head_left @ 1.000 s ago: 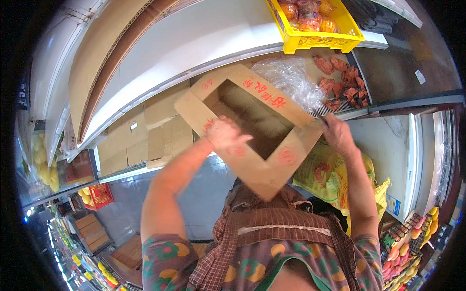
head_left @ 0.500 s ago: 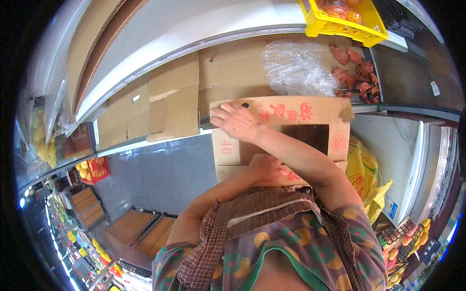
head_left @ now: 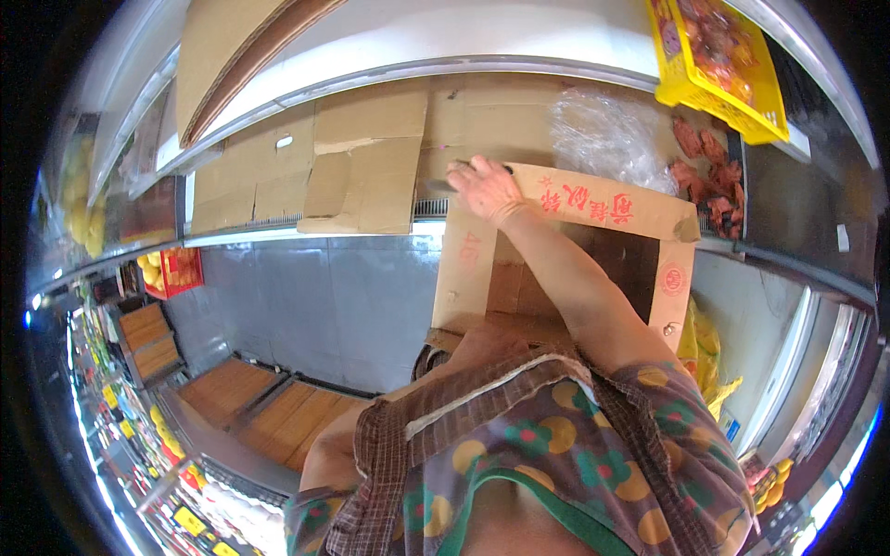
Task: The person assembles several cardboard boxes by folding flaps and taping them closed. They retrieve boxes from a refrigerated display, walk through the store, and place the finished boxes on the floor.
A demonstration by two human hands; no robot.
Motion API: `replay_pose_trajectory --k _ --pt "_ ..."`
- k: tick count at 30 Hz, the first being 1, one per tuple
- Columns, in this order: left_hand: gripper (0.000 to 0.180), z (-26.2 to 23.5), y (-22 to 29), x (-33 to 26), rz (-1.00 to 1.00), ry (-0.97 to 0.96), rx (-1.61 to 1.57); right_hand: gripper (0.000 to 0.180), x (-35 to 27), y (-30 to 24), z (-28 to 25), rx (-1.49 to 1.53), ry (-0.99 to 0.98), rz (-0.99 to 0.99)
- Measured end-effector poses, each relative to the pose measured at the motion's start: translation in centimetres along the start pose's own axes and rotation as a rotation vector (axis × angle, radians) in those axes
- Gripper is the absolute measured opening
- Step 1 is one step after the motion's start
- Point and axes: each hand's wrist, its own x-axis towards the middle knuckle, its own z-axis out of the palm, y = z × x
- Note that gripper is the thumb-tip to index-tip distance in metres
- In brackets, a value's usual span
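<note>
An open cardboard carton (head_left: 462,278) with red print stands right in front of my body. Its far flap (head_left: 593,204) lies outward, and its dark inside shows between the rims. My right hand (head_left: 489,192) is at the carton's far left corner, fingers curled. A small black end shows at its thumb side and a thin grey blurred strip beyond its fingers; I cannot make out what it is. My left hand (head_left: 501,345) is low at the carton's near side, blurred and partly covered by the brown checked apron (head_left: 491,394), its fingers hidden.
Flattened cardboard (head_left: 362,157) lines the shelf beyond the carton. Clear plastic wrap (head_left: 607,139) and crumpled reddish paper (head_left: 709,171) lie there. A yellow crate (head_left: 723,65) sits at the far right. Wooden slatted platforms (head_left: 227,394) are on the left, a yellow bag (head_left: 705,357) on the right.
The whole view has shifted, so the surroundings appear farther right. My left hand has drawn back toward my body, and the carton's printed near flap no longer shows. My right hand stays at the far left corner.
</note>
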Motion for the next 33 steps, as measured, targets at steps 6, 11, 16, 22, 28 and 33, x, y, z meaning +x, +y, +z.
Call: replay_pose_trajectory --k 6,11,16,22,28,33 --pt "0.037 -1.5 -2.4 0.5 -0.228 -0.353 -0.053 0.037 0.3 0.7 -1.2 0.134 -0.092 -0.033" --pt "0.093 -3.2 -6.1 3.8 -0.678 0.296 0.249 0.073 -4.1 3.1 -7.6 0.114 -0.212 0.033" --pt "0.121 -3.2 -7.4 7.3 -0.85 0.158 -0.01 0.074 -5.6 3.1 -8.9 -0.165 -0.392 0.037" --pt "0.121 -1.6 -7.2 7.7 -0.8 0.261 -0.055 0.07 -2.7 3.9 -9.1 -0.227 -0.597 -0.045" --pt "0.122 -0.9 -7.5 8.0 -0.778 0.332 -0.028 0.06 1.1 4.0 -11.8 -0.161 -0.854 -0.09" --pt "0.12 1.6 -8.0 6.2 -0.832 0.25 0.283 0.046 3.5 6.3 -15.3 0.114 -1.009 0.092"
